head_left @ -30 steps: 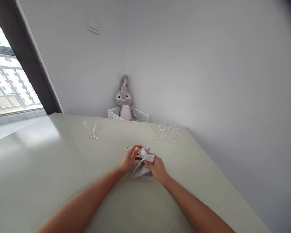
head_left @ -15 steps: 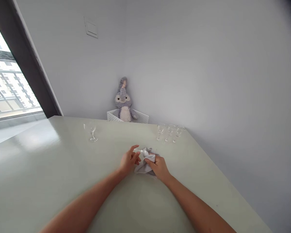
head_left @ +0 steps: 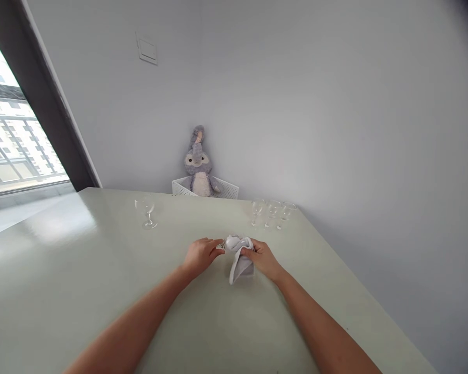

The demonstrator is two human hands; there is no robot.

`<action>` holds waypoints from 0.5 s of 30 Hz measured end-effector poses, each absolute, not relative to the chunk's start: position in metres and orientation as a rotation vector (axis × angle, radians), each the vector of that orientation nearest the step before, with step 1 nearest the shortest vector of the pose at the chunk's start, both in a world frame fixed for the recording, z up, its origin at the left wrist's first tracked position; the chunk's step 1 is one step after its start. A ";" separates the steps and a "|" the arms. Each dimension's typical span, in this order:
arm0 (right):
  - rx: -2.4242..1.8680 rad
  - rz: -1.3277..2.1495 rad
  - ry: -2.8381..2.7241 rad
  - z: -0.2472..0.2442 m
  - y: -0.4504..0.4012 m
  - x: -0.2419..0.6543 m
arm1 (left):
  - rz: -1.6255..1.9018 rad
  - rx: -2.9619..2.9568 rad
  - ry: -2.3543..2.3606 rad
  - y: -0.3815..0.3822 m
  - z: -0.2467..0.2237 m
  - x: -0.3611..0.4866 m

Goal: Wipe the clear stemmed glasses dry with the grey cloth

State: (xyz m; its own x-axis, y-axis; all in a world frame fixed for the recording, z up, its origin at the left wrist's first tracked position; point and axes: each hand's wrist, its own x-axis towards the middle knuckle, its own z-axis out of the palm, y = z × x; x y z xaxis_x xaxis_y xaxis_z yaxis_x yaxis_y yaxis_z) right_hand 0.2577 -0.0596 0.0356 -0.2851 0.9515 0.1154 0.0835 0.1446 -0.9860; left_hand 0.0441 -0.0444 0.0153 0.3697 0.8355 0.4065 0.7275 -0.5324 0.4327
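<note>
Above the middle of the table, my left hand (head_left: 202, 256) pinches the foot end of a clear stemmed glass (head_left: 221, 246) between thumb and fingers. The glass lies sideways, its bowl toward the right. A light grey cloth (head_left: 242, 265) is bunched at the bowl, with one corner hanging down. My right hand (head_left: 265, 261) grips this cloth from the right, thumb on top. Whether the fabric is inside the bowl or only around it, I cannot tell.
On the pale green table (head_left: 234, 327), one stemmed glass (head_left: 150, 213) stands upright at the left. Three smaller stemmed glasses, including one nearer glass (head_left: 256, 212), stand near the back right. A plush toy (head_left: 198, 163) sits in a white basket (head_left: 231, 191) beyond the back edge. A wall borders the right side.
My left hand has turned palm down, its raised finger now closed on the glass's foot end. The cloth has shifted, and its loose corner now hangs below the glass.
</note>
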 end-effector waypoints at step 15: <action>-1.004 -0.101 -2.191 0.049 -0.089 0.241 | 0.824 2.545 1.468 -0.054 0.022 0.052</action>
State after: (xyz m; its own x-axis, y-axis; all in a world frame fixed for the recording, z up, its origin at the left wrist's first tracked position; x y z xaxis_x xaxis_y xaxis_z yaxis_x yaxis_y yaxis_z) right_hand 0.2410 -0.0892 0.0489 -0.4434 0.6317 0.6360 0.6877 0.6947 -0.2106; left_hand 0.0519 -0.0543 0.0222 0.3924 0.8251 0.4064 0.7767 -0.5339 0.3341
